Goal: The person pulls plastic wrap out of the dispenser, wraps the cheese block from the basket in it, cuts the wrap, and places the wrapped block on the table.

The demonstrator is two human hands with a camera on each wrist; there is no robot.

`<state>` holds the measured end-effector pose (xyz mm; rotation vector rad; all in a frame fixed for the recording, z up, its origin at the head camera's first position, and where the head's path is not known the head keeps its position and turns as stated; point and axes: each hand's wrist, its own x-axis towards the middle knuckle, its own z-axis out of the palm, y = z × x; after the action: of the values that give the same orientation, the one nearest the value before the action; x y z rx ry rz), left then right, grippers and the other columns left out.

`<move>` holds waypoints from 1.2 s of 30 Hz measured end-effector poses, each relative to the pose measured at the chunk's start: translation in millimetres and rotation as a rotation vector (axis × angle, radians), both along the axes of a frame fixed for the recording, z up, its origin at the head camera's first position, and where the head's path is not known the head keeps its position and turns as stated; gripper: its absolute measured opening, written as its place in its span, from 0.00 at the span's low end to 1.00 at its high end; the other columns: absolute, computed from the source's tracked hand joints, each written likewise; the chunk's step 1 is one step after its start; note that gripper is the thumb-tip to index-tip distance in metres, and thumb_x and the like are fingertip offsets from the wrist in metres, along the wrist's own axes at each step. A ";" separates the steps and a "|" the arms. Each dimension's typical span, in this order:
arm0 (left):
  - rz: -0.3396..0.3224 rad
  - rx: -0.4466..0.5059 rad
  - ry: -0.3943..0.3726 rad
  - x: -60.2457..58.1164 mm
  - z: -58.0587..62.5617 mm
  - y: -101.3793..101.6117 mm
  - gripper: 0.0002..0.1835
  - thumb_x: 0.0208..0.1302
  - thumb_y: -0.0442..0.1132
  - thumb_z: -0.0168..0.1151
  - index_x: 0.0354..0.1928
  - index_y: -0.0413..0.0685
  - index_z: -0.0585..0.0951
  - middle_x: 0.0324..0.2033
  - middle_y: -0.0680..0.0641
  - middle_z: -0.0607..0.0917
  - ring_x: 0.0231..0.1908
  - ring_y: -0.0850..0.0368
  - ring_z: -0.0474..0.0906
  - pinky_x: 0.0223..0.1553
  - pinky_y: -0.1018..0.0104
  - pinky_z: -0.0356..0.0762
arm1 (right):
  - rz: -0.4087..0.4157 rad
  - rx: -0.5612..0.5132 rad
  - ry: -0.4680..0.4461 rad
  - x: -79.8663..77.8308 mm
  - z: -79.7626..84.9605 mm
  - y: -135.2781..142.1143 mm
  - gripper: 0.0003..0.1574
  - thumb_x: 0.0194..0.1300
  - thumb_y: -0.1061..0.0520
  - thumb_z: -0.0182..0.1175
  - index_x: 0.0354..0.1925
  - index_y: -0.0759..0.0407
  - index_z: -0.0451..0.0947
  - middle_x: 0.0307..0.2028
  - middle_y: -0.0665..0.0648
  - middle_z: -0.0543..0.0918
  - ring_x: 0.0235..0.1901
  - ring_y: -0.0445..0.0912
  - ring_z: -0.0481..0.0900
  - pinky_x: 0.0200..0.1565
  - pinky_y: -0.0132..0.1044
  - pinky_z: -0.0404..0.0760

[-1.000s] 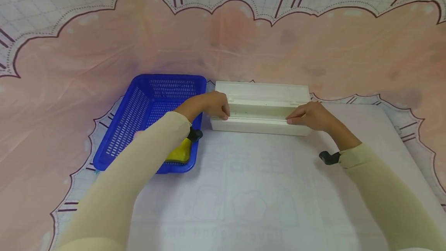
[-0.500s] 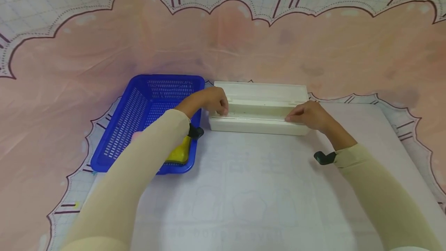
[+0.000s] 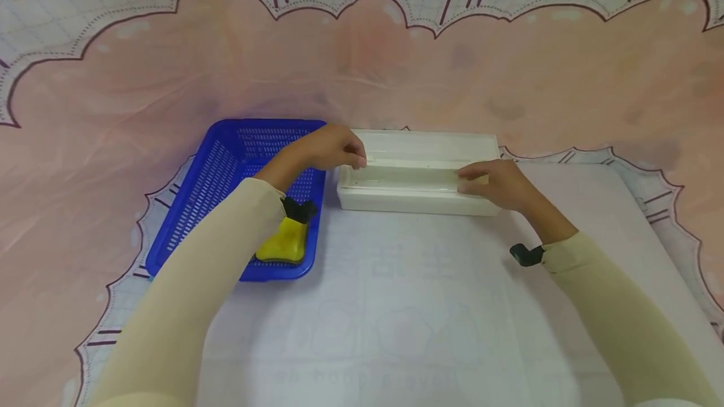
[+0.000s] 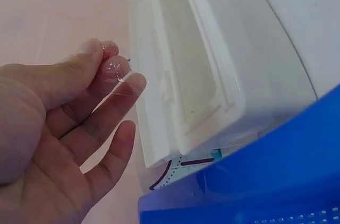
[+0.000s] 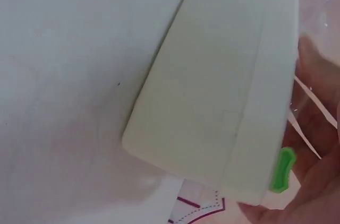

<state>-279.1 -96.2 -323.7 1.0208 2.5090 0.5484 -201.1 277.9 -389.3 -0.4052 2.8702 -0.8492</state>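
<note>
A long white cling-film dispenser (image 3: 418,200) stands with its lid raised at the back. My left hand (image 3: 336,147) is above its left end. Thumb and fingertips of that hand pinch clear plastic film (image 4: 118,70) in the left wrist view. At the dispenser's right end is my right hand (image 3: 498,182), its thumb and index fingertip apart over the front edge. In the right wrist view the dispenser covers part of this hand, beside a green slider (image 5: 282,170). Whether its fingertips touch the film is hidden.
A blue plastic basket (image 3: 226,137) stands left of the dispenser, under my left forearm. Inside it lies a yellow item (image 3: 285,242), partly covered by the sleeve. A white sheet (image 3: 396,306) covers the table, with a patterned cloth (image 3: 396,74) behind.
My left hand has risen from the dispenser's front edge and moved slightly back. The right hand's thumb and index finger, close together before, now show a gap. The dispenser has stayed put.
</note>
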 end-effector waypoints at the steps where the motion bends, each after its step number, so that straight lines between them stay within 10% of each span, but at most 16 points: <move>1: 0.002 0.012 0.003 -0.1 0.4 -1.7 0.10 0.72 0.43 0.63 0.42 0.45 0.88 0.36 0.48 0.88 0.38 0.53 0.78 0.46 0.59 0.79 | 0.000 0.014 0.020 -0.7 0.0 0.7 0.21 0.71 0.48 0.65 0.56 0.57 0.85 0.54 0.63 0.87 0.59 0.61 0.79 0.58 0.61 0.76; 13: 0.046 0.079 0.015 18.2 3.3 -27.4 0.11 0.75 0.44 0.61 0.45 0.46 0.88 0.38 0.47 0.89 0.38 0.53 0.78 0.44 0.59 0.77 | -0.002 -0.052 0.315 3.3 10.2 15.9 0.06 0.68 0.57 0.68 0.39 0.59 0.87 0.36 0.58 0.89 0.45 0.59 0.88 0.49 0.56 0.84; 16: 0.071 0.120 0.024 27.6 2.3 -31.6 0.10 0.74 0.44 0.61 0.44 0.47 0.88 0.36 0.47 0.88 0.34 0.54 0.75 0.39 0.61 0.75 | 0.039 -0.056 0.384 11.3 17.5 14.3 0.04 0.67 0.59 0.68 0.38 0.59 0.87 0.32 0.56 0.88 0.35 0.50 0.86 0.42 0.39 0.83; 36: 0.123 0.411 0.163 95.8 19.3 -40.6 0.09 0.80 0.45 0.51 0.48 0.51 0.79 0.43 0.55 0.89 0.26 0.56 0.70 0.30 0.65 0.68 | 0.129 -0.099 0.498 70.7 50.9 -4.6 0.04 0.74 0.62 0.58 0.44 0.55 0.78 0.39 0.48 0.91 0.23 0.35 0.65 0.26 0.27 0.64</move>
<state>-183.3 -136.8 -304.4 1.0914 2.6782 1.0933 -130.4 273.3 -338.4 -0.9208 3.1973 -0.9869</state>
